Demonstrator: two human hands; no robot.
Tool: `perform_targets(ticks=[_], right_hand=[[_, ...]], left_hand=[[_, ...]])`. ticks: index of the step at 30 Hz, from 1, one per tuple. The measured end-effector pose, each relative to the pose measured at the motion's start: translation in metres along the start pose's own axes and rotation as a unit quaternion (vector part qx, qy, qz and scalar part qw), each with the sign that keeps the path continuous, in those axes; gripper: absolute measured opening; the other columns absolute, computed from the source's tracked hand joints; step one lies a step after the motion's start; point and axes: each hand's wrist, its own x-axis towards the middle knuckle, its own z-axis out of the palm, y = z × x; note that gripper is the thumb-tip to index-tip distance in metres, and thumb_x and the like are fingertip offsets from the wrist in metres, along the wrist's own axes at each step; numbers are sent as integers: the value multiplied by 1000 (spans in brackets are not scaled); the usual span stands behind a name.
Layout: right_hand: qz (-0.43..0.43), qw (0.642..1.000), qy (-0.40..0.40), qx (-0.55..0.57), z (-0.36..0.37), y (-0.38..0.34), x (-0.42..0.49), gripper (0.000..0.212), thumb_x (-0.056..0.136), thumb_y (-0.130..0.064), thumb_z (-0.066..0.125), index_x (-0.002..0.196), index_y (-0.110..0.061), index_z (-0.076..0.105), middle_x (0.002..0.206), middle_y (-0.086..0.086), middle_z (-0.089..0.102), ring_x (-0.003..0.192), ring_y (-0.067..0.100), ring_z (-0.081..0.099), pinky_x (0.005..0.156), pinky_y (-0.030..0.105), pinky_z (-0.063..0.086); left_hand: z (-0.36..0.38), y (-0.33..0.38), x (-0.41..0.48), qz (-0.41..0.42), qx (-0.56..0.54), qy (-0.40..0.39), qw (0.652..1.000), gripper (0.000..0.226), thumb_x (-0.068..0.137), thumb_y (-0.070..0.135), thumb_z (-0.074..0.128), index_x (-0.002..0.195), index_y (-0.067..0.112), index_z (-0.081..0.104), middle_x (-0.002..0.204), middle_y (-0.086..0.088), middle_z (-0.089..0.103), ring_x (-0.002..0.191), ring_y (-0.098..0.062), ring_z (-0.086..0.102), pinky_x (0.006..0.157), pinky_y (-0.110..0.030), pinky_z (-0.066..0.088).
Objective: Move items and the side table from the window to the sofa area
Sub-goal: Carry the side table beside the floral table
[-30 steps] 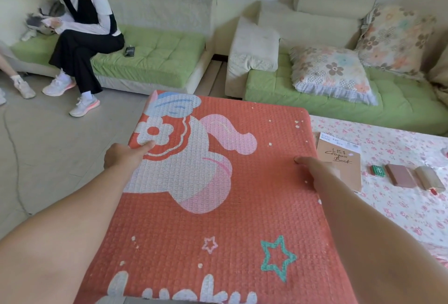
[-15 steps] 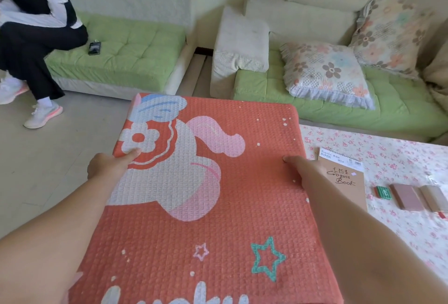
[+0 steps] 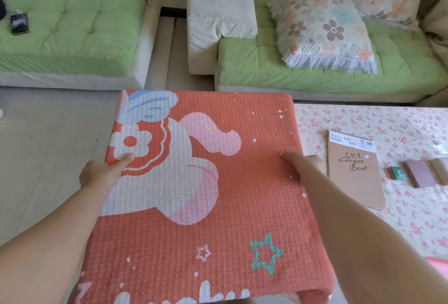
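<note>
The side table fills the middle of the view, its top under an orange quilted cloth printed with a cartoon figure and stars. My left hand grips its left edge, thumb lying on the cloth. My right hand grips the right edge, thumb on top, fingers hidden below the edge. The table's right edge sits beside a low floral-covered surface. On that surface lie a brown sketch book, a small green box and brown flat blocks.
A green sofa with floral pillows stands just beyond the table. A second green sofa at the left holds a dark phone. A narrow gap of floor separates the sofas. Pale tiled floor lies at the left.
The view has moved closer to the sofas with the table held in both hands. The seated person at the left has dropped out of view. Both hands keep their hold.
</note>
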Motion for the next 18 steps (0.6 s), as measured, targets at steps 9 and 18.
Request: perform_targets(ticks=[9, 18], right_hand=[[36, 999, 8, -21, 46, 18, 74, 68, 49, -48, 84, 95, -7, 57, 91, 5, 65, 74, 22, 66, 74, 35, 58], [49, 998, 18, -34, 83, 47, 148, 61, 40, -52, 85, 79, -13, 58, 98, 6, 67, 87, 24, 68, 80, 40, 58]], left_hand=[[71, -9, 54, -11, 35, -25, 999, 53, 74, 55, 68, 66, 5, 53, 73, -10, 57, 75, -29, 55, 65, -33, 43], [145, -34, 101, -36, 45, -27, 998, 54, 74, 53, 70, 56, 9, 45, 59, -4, 46, 54, -19, 44, 48, -26, 31]])
